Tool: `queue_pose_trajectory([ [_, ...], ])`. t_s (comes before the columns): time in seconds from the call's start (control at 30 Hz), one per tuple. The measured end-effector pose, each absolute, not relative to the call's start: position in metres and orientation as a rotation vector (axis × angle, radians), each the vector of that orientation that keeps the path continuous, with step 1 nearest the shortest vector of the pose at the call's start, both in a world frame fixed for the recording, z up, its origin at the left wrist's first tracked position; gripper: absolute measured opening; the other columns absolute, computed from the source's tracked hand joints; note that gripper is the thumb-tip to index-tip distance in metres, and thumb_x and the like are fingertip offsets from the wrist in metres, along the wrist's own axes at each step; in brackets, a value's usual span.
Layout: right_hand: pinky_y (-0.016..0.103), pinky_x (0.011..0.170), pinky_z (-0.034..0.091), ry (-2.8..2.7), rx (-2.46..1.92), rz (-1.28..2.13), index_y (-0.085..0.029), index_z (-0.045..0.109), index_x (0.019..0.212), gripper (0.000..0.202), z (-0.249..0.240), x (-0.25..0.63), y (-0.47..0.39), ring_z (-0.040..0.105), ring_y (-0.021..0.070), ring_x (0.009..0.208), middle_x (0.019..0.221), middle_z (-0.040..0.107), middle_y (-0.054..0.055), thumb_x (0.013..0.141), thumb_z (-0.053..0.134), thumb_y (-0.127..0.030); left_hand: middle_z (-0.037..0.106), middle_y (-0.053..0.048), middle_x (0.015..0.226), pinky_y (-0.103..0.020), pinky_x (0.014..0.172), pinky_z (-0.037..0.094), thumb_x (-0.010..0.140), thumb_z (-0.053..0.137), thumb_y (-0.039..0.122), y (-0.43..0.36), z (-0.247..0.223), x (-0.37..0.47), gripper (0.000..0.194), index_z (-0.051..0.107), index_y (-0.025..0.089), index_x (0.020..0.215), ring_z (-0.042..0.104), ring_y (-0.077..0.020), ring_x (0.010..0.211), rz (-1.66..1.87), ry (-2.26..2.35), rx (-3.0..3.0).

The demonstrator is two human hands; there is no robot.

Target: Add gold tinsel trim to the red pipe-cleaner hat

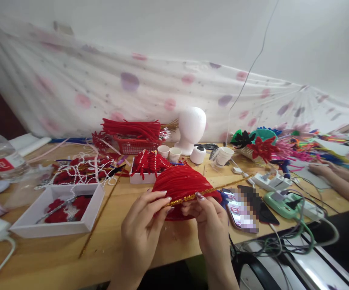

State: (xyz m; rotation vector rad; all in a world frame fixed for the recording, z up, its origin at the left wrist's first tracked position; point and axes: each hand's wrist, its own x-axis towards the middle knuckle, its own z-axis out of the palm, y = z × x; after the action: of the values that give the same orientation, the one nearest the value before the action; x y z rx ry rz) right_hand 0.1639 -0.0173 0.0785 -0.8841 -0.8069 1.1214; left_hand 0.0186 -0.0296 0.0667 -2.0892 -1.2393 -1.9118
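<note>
A domed red piece (182, 181) made of many strands lies at the middle of the table's front. Across its near side runs a gold glittery strip (189, 197), its long free end reaching out to the right. My left hand (146, 225) pinches the strip's left part between thumb and fingers. With thumb and forefinger, my right hand (209, 221) holds the same strip further right. The fingertips under the strip are partly hidden. Another thin gold strip (100, 219) lies on the table left of my hands.
White box (94, 209) with red pieces at left; red basket (138, 146), foam head (192, 127) and paper cups (175, 154) behind. Phone (237, 209), power strips (273, 183) and cables at right. Another person's hand (321, 169) rests at far right. Bottle (2, 155) at far left.
</note>
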Motion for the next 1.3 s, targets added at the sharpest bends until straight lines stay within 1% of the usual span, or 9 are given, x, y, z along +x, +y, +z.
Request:
queue_pose_trajectory([
  [0.1,0.027,0.055,0.054,-0.825,-0.878,1.133,-0.019,0.070,0.068,0.029,0.074,0.163,-0.017,0.065,0.0166,0.054,0.060,0.071,0.002,0.072,0.081,-0.046,0.074,0.000,0.096,-0.019,0.087,0.054,0.091,0.062,0.012,-0.030,0.067,0.017,0.015,0.070,0.023,0.090,0.070,-0.0112,0.092,-2.080,-1.306,-2.113],
  [0.33,0.024,0.062,0.052,-0.996,-0.849,1.129,-0.020,0.067,0.080,0.030,0.078,0.159,-0.014,0.062,0.0131,0.059,0.070,0.071,0.000,0.072,0.082,-0.044,0.078,-0.001,0.078,-0.018,0.065,0.058,0.090,0.063,0.029,-0.031,0.064,0.013,0.014,0.072,0.022,0.084,0.073,-0.0134,0.068,-2.415,-1.653,-2.000],
  [0.57,0.022,0.048,0.040,-0.951,-0.820,1.369,-0.021,0.049,0.060,0.035,0.078,0.147,0.010,0.046,0.0098,0.047,0.052,0.049,-0.006,0.074,0.069,-0.047,0.077,-0.003,0.076,-0.021,0.070,0.059,0.090,0.063,0.040,-0.026,0.061,0.015,0.022,0.068,0.019,0.083,0.073,-0.0149,0.072,-2.696,-1.759,-2.059],
  [0.7,0.020,0.035,0.022,-0.944,-0.966,1.424,-0.022,0.049,0.064,0.034,0.079,0.136,0.022,0.031,0.0068,0.035,0.044,0.038,-0.011,0.067,0.077,-0.043,0.073,-0.002,0.068,-0.025,0.064,0.058,0.088,0.064,0.044,-0.020,0.056,0.018,0.027,0.065,0.018,0.083,0.071,-0.0160,0.061,-2.916,-1.783,-2.074],
  [0.83,0.021,0.036,0.023,-0.932,-1.063,1.397,-0.021,0.055,0.065,0.030,0.078,0.136,0.024,0.034,0.0084,0.036,0.043,0.043,-0.010,0.069,0.073,-0.045,0.072,-0.003,0.068,-0.028,0.068,0.058,0.089,0.062,0.047,-0.023,0.050,0.009,0.032,0.064,0.017,0.080,0.071,-0.0172,0.063,-2.991,-1.813,-1.920],
  [0.93,0.023,0.047,0.040,-0.939,-1.030,1.320,-0.020,0.063,0.067,0.025,0.073,0.147,0.025,0.053,0.0140,0.052,0.056,0.061,-0.004,0.070,0.071,-0.044,0.074,-0.004,0.073,-0.029,0.074,0.057,0.090,0.058,0.050,-0.031,0.041,-0.019,0.035,0.066,0.017,0.086,0.071,-0.0178,0.069,-2.885,-1.893,-1.457],
  [1.0,0.026,0.059,0.048,-0.911,-1.007,1.248,-0.020,0.069,0.070,0.024,0.067,0.155,0.026,0.062,0.0193,0.066,0.065,0.069,0.000,0.069,0.071,-0.044,0.075,-0.005,0.080,-0.030,0.072,0.057,0.090,0.054,0.053,-0.037,0.030,-0.043,0.039,0.066,0.017,0.101,0.070,-0.0178,0.067,-2.698,-2.029,-1.194],
  [1.13,0.031,0.060,0.050,-0.849,-0.990,1.249,-0.020,0.073,0.070,0.026,0.058,0.164,0.028,0.066,0.0258,0.070,0.070,0.073,0.004,0.064,0.074,-0.045,0.076,-0.010,0.087,-0.036,0.064,0.057,0.090,0.043,0.047,-0.042,0.005,-0.075,0.047,0.064,0.015,0.116,0.067,-0.0210,0.060,-2.065,-2.334,-1.250],
  [1.3,0.030,0.062,0.051,-0.929,-1.020,1.287,-0.018,0.078,0.081,0.032,0.056,0.160,0.020,0.066,0.0253,0.072,0.077,0.075,0.005,0.068,0.074,-0.048,0.072,-0.014,0.113,-0.040,0.085,0.057,0.087,0.046,0.041,-0.044,-0.009,-0.073,0.042,0.070,0.018,0.112,0.071,-0.0268,0.095,-1.483,-2.325,-1.678],
])
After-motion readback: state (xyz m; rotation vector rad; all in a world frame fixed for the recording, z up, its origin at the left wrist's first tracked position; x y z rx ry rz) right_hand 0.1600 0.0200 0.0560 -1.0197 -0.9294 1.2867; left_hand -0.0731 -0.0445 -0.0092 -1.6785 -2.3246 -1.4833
